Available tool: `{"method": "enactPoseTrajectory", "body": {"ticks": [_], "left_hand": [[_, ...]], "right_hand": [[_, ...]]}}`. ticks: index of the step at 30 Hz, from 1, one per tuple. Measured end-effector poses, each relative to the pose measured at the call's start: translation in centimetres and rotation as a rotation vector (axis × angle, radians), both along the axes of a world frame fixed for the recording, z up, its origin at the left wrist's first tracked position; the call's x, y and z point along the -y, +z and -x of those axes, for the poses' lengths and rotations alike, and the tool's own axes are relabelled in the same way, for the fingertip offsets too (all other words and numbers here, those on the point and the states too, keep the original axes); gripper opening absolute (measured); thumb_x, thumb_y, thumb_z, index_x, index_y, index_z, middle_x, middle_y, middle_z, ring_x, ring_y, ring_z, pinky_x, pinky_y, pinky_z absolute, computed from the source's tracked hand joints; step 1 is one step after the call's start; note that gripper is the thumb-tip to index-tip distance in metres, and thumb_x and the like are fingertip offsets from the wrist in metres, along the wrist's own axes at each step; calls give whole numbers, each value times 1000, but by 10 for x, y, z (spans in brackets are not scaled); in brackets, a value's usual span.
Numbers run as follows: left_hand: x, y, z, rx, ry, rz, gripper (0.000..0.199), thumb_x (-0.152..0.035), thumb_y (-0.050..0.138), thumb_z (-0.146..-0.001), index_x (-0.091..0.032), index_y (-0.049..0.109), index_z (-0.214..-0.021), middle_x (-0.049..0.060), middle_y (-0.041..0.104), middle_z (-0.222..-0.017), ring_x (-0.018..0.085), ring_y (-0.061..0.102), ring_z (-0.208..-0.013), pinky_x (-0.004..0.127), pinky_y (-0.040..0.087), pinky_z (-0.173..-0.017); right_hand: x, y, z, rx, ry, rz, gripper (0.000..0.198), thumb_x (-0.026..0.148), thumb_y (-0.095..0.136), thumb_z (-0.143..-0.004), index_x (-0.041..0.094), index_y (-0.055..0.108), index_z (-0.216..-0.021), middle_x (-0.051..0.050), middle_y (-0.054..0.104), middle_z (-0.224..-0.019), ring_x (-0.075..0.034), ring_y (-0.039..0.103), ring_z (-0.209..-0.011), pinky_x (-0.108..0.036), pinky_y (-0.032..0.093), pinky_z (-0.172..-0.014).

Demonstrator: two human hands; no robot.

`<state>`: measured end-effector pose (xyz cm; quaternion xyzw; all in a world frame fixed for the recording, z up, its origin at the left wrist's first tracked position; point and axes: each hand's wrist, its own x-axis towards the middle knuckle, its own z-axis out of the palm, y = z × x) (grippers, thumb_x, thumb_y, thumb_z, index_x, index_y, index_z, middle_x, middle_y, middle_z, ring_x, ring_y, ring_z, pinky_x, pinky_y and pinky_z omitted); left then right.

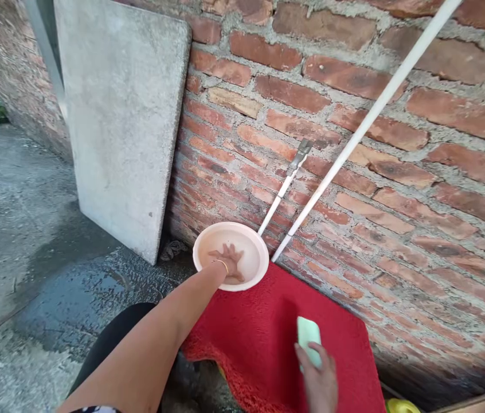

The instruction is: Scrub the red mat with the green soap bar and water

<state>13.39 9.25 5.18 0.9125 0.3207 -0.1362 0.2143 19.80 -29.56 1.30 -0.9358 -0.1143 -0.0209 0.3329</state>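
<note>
My left hand point(229, 261) dips into a pale pink basin point(263, 269) of cloudy water, fingers spread and holding nothing. A thin band circles that wrist. The basin sits at the far left corner of a red shaggy mat point(263, 327), close to the brick wall. Over the mat's right part, my right hand point(320, 378) grips a pale green block point(309, 332) with rounded corners; whether it is a bar of soap or a brush I cannot tell. The block's underside is hidden. The mat's near edge droops in folds.
A grey slab point(122, 115) leans against the brick wall point(354, 195). Two white pipes run up the wall, the long pipe point(354, 137) and a short pipe point(277, 201) with a tap. Wet concrete point(74, 298) lies left. A yellow object point(401, 406) shows at bottom right.
</note>
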Motion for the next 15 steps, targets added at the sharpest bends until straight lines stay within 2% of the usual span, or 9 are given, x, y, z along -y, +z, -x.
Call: {"method": "enactPoseTrajectory", "body": {"ticks": [2,4,7,11,15], "left_hand": [[-1,-1,0,20,6,12,127,-63,86,-50,-38,26,-159,13,1,-169,58,-12,-146,86,17,-96],[-1,-3,-1,21,9,14,128,-64,86,-48,-40,25,-158,12,0,-169,58,-13,-146,88,15,-95],[-2,-4,-1,12,13,5,129,-65,85,-49,-39,22,-159,10,-1,-170,59,-17,-145,90,13,-94],[-1,-3,0,13,7,1,126,-63,85,-52,-40,23,-159,8,0,-170,58,-16,-145,88,14,-96],[1,-1,1,32,-13,6,121,-58,85,-58,-31,25,-160,14,0,-169,58,-12,-146,85,14,-99]], "right_hand": [[-52,0,36,24,159,-20,46,70,57,-73,32,68,-97,-6,66,-100,-26,67,-81,-36,54,-66],[-91,0,62,63,315,-9,36,62,58,-77,32,69,-95,-4,65,-99,-24,67,-79,-33,52,-65],[-117,-4,80,129,438,61,25,49,60,-79,31,69,-95,-3,63,-95,-24,67,-83,-32,52,-68],[-99,-12,67,135,410,122,27,51,59,-80,31,69,-96,-4,62,-95,-24,67,-83,-32,51,-68],[-46,-17,36,75,259,149,42,65,52,-80,33,68,-100,-5,63,-98,-25,67,-78,-34,50,-62]]}}
